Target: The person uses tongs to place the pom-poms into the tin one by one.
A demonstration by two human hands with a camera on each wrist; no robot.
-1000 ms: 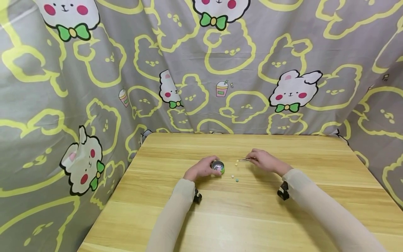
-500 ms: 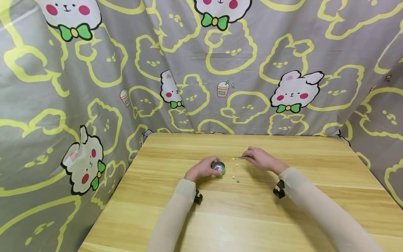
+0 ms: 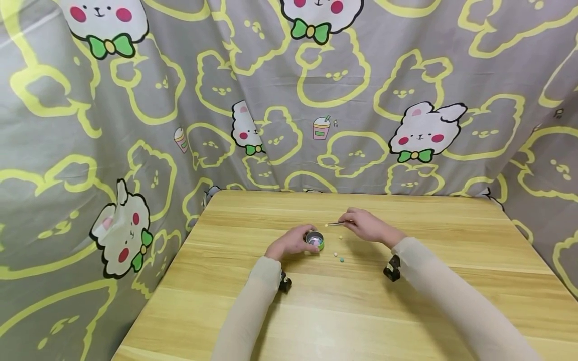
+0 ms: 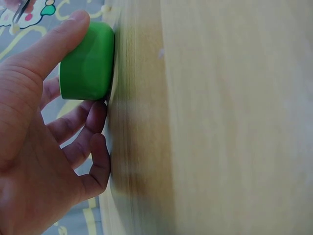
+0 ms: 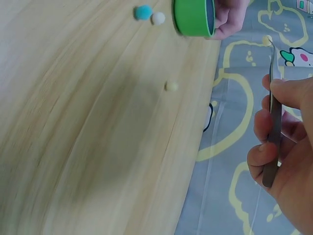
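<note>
My left hand [image 3: 293, 240] grips a small round green tin [image 4: 88, 61] by its sides, thumb on the near side; the tin stands upright on the table with its silvery inside showing in the head view. Pinched in my right hand [image 3: 366, 224] is a pair of metal tweezers [image 5: 275, 122], whose tips hold a small pale yellow ball [image 5: 267, 40] above the table, just right of and behind the tin. On the wood lie another yellowish ball [image 5: 171, 86], a white ball [image 5: 158, 18] and a teal ball [image 5: 143, 12].
The wooden table [image 3: 343, 311] reaches back to a grey patterned curtain [image 3: 280, 80], which also hangs along the left and right. A dark wrist camera [image 3: 392, 268] sits on the right wrist, another [image 3: 284, 282] on the left.
The right hand has moved left toward the tin, carrying the yellow ball in the tweezers up off the table. The left hand and tin have stayed in place.
</note>
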